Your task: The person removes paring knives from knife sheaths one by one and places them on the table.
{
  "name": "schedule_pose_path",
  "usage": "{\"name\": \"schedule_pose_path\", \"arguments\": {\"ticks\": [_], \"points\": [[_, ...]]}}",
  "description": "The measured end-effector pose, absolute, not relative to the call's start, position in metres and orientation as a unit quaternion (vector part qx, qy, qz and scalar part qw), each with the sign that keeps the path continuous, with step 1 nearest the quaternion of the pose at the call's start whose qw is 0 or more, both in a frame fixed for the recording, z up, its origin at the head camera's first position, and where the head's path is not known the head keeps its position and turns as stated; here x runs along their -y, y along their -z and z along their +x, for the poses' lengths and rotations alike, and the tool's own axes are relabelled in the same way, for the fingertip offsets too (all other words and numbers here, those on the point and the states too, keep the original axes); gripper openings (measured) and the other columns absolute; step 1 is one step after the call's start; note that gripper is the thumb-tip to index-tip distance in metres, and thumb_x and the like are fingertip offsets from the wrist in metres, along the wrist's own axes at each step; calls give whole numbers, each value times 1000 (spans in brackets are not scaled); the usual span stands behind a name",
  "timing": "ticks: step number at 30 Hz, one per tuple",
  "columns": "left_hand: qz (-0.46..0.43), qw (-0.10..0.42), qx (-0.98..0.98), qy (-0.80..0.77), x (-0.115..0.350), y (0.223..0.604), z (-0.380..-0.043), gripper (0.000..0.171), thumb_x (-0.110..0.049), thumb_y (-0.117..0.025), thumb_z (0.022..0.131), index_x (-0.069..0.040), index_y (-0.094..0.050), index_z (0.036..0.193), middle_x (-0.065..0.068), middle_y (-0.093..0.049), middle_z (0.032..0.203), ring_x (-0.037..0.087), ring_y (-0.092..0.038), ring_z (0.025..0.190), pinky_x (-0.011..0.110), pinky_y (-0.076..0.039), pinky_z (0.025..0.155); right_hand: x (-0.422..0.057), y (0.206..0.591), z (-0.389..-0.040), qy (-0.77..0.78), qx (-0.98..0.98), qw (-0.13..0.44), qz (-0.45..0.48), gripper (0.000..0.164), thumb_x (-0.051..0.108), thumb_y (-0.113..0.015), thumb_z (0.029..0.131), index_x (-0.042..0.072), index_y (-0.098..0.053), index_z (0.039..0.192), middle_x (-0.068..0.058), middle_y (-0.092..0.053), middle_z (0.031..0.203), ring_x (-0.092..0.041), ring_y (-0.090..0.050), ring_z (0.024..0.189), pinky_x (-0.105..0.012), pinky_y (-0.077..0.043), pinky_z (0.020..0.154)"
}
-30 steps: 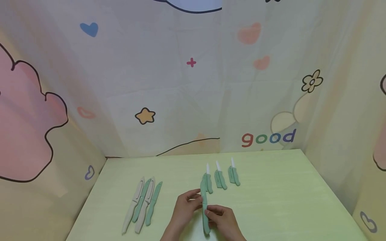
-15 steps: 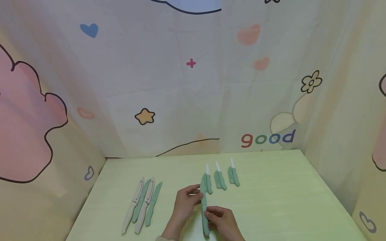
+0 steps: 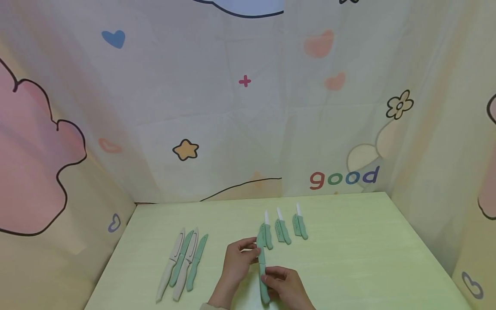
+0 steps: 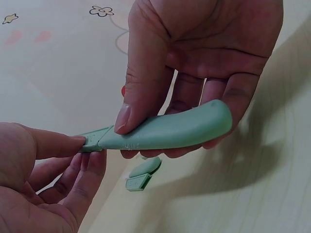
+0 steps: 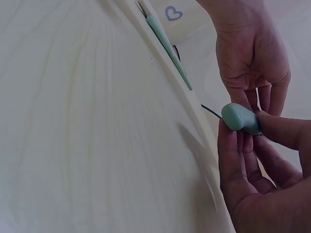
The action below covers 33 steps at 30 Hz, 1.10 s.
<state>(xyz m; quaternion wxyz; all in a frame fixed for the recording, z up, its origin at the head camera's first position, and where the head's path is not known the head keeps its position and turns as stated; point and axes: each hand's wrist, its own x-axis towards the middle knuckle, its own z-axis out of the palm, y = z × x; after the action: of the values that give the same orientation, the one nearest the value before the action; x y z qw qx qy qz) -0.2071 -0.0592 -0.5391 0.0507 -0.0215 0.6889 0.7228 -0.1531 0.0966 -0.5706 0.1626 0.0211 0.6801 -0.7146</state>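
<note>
Staying nearly still, the left hand (image 3: 238,260) pinches the green sheath (image 4: 92,141), the right hand (image 3: 288,286) grips the handle (image 4: 170,131); the paring knife (image 3: 261,258) seems still covered.

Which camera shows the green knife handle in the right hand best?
The left wrist view: the green handle looks big and long there. The head view shows it small; the right wrist view shows mostly its rounded end.

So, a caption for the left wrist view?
Left hand pinches the sheathed end of a green knife while the right hand holds its handle.
</note>
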Motion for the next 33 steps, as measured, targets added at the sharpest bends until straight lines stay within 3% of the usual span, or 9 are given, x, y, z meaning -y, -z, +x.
{"name": "schedule_pose_path", "arguments": {"ticks": [24, 33], "points": [[-33, 55, -698, -713, 60, 544, -210, 34, 3, -71, 81, 2, -67, 114, 15, -63, 95, 21, -64, 81, 32, -62, 68, -99, 566, -148, 702, -691, 169, 30, 41, 18, -72, 87, -9, -63, 117, -14, -71, 101, -23, -66, 80, -34, -61, 69], [-21, 54, -699, -713, 60, 534, -206, 35, 5, -68, 83, 9, -63, 117, 20, -63, 97, 23, -64, 83, 34, -62, 70, -100, 565, -146, 705, -686, 179, 36, 40, 17, -72, 87, -9, -62, 117, -12, -71, 100, -20, -65, 78, -34, -60, 68]]}}
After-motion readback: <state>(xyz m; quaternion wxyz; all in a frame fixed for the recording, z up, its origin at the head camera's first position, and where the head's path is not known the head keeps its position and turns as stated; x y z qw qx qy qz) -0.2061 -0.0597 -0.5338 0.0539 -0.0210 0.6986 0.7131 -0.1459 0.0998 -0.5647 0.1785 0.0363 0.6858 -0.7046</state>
